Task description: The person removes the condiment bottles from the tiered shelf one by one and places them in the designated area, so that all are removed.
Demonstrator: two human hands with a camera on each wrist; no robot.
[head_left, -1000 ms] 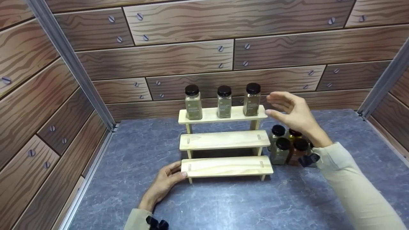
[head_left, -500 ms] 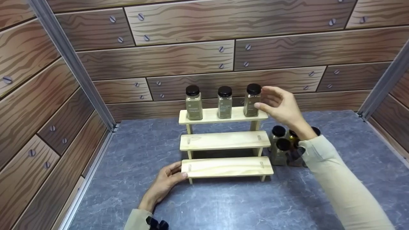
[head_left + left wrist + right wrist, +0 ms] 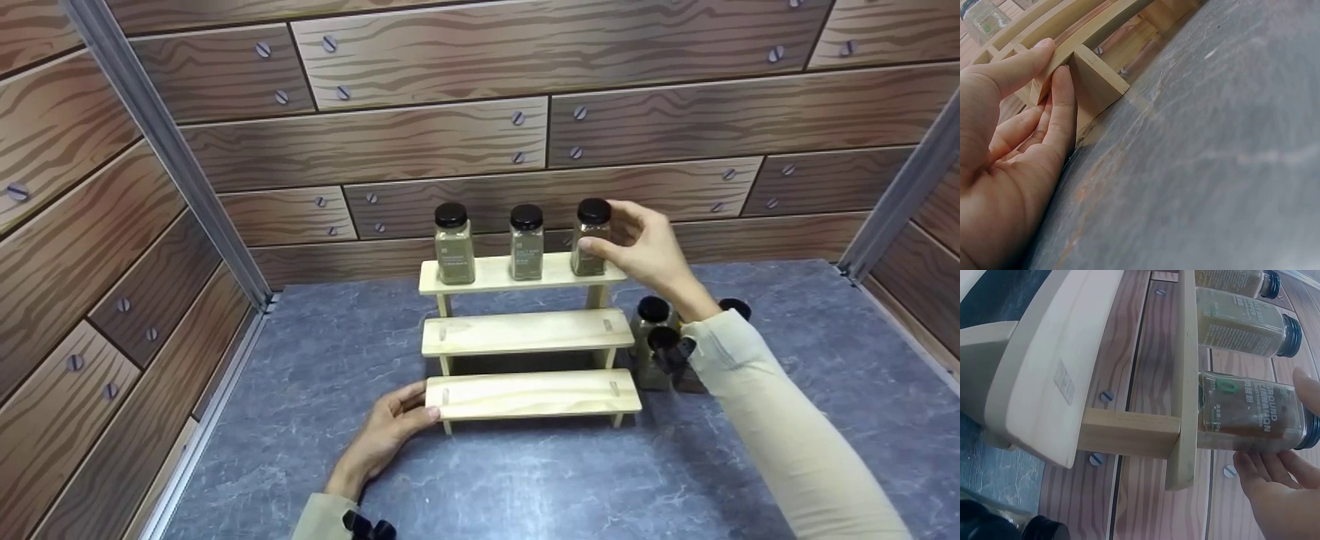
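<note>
A three-step wooden spice rack (image 3: 532,394) stands on the table. On its top step are three spice jars with black lids: a left jar (image 3: 454,255), a middle jar (image 3: 526,255) and a right jar (image 3: 588,262). My right hand (image 3: 649,251) holds the right jar, thumb across its front and fingers along its far side. In the right wrist view this jar's label reads ground cinnamon (image 3: 1247,410). My left hand (image 3: 382,431) pinches the left end of the lowest step; the left wrist view shows the thumb (image 3: 1030,62) above the board and fingers beneath.
Several more spice jars (image 3: 651,364) stand on the table (image 3: 525,480) right of the rack, partly hidden by my right forearm (image 3: 780,420). A wood-patterned wall (image 3: 420,135) rises behind the rack, with side walls at left and right.
My right hand has moved left from beside the top step to the right jar, and its thumb and fingers have closed around it. The left hand has stayed on the rack.
</note>
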